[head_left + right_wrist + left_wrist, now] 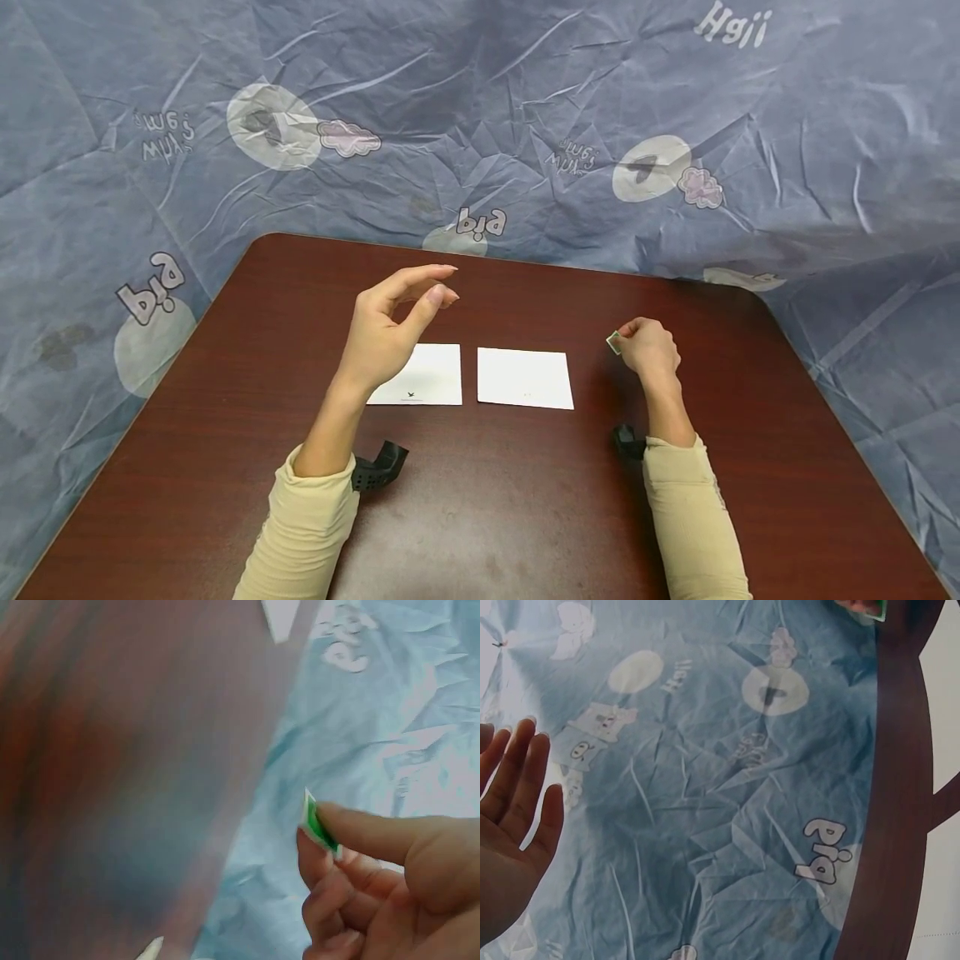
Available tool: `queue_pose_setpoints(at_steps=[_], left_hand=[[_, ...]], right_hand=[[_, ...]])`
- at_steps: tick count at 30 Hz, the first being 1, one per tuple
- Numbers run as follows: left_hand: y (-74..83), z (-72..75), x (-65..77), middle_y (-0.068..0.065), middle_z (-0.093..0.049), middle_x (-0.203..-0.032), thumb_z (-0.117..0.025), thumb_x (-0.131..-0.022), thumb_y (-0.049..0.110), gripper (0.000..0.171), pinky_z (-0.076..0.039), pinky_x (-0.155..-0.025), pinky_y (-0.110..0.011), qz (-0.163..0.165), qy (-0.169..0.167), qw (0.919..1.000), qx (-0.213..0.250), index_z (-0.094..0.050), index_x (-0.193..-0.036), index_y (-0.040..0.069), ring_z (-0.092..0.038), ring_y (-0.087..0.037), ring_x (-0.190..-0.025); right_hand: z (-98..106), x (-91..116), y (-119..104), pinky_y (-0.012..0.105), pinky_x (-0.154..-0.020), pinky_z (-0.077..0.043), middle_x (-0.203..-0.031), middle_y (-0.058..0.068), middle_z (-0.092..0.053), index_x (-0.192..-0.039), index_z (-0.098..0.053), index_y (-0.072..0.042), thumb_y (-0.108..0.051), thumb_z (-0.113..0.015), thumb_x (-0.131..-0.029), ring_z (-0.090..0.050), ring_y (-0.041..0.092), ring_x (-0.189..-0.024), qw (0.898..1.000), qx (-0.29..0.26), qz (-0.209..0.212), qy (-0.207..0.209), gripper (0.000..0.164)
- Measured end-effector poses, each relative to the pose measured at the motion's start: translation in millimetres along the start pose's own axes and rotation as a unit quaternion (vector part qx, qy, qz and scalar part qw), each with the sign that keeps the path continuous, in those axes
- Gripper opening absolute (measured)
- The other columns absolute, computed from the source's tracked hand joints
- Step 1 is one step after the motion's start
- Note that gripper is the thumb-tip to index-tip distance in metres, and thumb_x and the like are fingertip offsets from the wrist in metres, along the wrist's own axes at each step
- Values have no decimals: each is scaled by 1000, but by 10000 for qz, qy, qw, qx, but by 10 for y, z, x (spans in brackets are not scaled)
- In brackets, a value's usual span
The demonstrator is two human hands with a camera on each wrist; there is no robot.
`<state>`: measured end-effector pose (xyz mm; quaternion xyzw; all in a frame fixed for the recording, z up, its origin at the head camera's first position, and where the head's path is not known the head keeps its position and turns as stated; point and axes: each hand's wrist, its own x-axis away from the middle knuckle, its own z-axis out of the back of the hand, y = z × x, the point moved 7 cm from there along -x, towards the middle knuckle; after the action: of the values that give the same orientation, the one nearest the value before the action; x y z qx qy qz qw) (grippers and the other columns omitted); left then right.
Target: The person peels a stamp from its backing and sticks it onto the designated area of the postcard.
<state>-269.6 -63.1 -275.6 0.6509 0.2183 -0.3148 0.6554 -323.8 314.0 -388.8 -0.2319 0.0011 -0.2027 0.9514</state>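
Note:
Two white paper sheets (pixel 525 377) lie side by side on the dark red-brown table (pixel 480 467). My left hand (pixel 382 333) is raised in front of the left sheet (pixel 431 375), hiding part of it, its fingers loosely bent with nothing between them. A small dark mark and a faint line show near that sheet's lower edge. To the right of both sheets, my right hand (pixel 651 346) pinches a small green piece with a white border (pixel 614 342) between thumb and fingers. In the right wrist view this green piece (pixel 320 825) looks thin and flat; its kind cannot be told.
A wrinkled blue-grey cloth (pixel 480 125) with printed cartoon figures and lettering hangs behind the table and around its sides. A black wrist strap (pixel 380 467) sits on the left wrist, another black strap (pixel 628 442) on the right.

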Motion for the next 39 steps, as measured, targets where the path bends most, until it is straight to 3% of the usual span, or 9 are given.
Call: queue_pose_setpoints(at_steps=[7, 14, 18, 22, 28, 34, 39], left_hand=[[-11, -139, 20, -10, -69, -90, -60, -92, 1, 23, -49, -78, -35, -33, -241, 9997, -42, -65, -115, 0, -64, -22, -85], [-80, -285, 58, -3, -70, -92, -61, -93, 4, 24, -49, -77, -34, 123, -563, 9982, -142, -66, -116, 6, -65, -16, -87], [-122, -354, 90, 0, -69, -93, -62, -93, 6, 24, -49, -76, -34, 202, -665, 9974, -209, -66, -117, 8, -64, -15, -86], [-174, -426, 110, 1, -69, -95, -62, -93, 9, 24, -49, -74, -34, 387, -761, 9956, -394, -67, -116, 8, -65, -15, -86], [-289, -543, 163, 3, -68, -106, -62, -94, 15, 23, -50, -78, -37, 1033, -1106, 9851, -817, -68, -115, 9, -63, -11, -90], [-356, -652, 239, 5, -67, -106, -63, -94, 21, 22, -49, -74, -33, 1737, -1531, 9689, -873, -69, -113, 13, -61, -14, -88], [-359, -714, 258, 7, -68, -100, -64, -93, 23, 17, -49, -74, -33, 1956, -1816, 9590, -950, -72, -105, 15, -60, -11, -86]], right_hand=[[133, 198, -316, 38, -63, -44, -94, 15, -66, -103, -68, -4, -22, -63, -92, -59, 28, -78, 9928, -740, 853, 388, 22], [184, 468, -622, 30, -61, -44, -92, 15, -68, -107, -68, -2, -20, -63, -94, -60, 25, -78, 9742, -1323, 1823, 115, 23], [182, 643, -809, 26, -58, -42, -85, 10, -68, -104, -70, -3, -15, -67, -91, -58, 19, -71, 9553, -1655, 2447, -95, 18], [201, 837, -1002, 24, -54, -41, -82, 6, -68, -102, -69, -4, -9, -71, -87, -56, 16, -63, 9301, -1911, 3130, -220, 17], [237, 1134, -1244, 22, -55, -41, -78, -1, -66, -105, -67, -7, -3, -75, -81, -52, 16, -61, 8868, -2115, 4094, -358, 25], [256, 1337, -1388, 23, -52, -38, -75, -5, -63, -105, -67, -8, -2, -76, -80, -49, 14, -58, 8646, -2140, 4529, -383, 27], [263, 1438, -1472, 23, -53, -38, -74, -7, -62, -108, -67, -7, 0, -76, -79, -48, 13, -58, 8536, -2131, 4733, -443, 32]])
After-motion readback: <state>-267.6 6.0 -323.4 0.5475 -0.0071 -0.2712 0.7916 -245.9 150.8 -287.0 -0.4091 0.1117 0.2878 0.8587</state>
